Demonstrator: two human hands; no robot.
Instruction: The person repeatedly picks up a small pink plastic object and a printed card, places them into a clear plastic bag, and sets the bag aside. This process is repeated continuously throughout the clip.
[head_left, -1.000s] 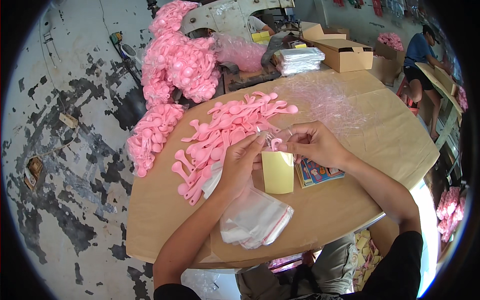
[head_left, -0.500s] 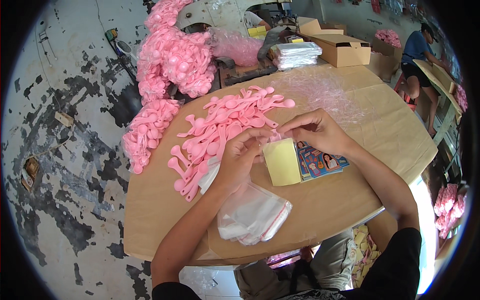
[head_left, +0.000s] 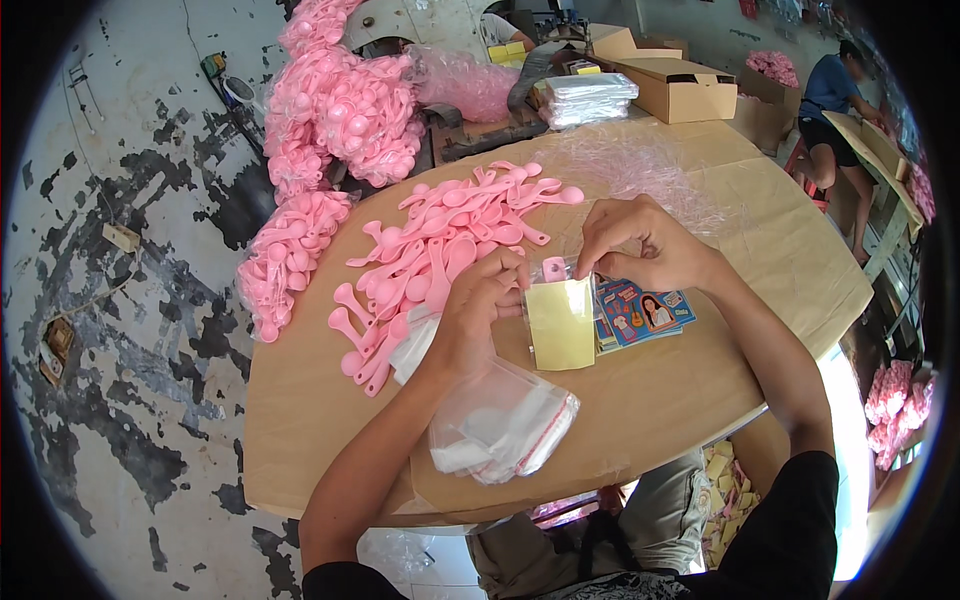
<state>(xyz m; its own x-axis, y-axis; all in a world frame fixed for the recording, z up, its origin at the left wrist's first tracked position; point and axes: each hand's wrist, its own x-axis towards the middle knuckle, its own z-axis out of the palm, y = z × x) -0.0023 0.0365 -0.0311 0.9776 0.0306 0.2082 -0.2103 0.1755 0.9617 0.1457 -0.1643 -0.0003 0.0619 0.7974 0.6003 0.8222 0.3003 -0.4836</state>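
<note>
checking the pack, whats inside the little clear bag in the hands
A yellow card fills most of the clear bag, with a pink plastic piece at its top. The left hand and right hand cover the bag's upper corners.

Yellow card (head_left: 561, 322) now hangs straighter, long edge upright; half a second ago it tilted. Pink spoon (head_left: 553, 268) head now shows at the card's top edge, inside the clear bag; earlier it was hidden among the fingers. Left hand (head_left: 482, 310) has closed in on the card's left edge. Right hand (head_left: 637, 245) has shifted slightly toward the tabletop's far edge, pinching the bag's top.
</note>
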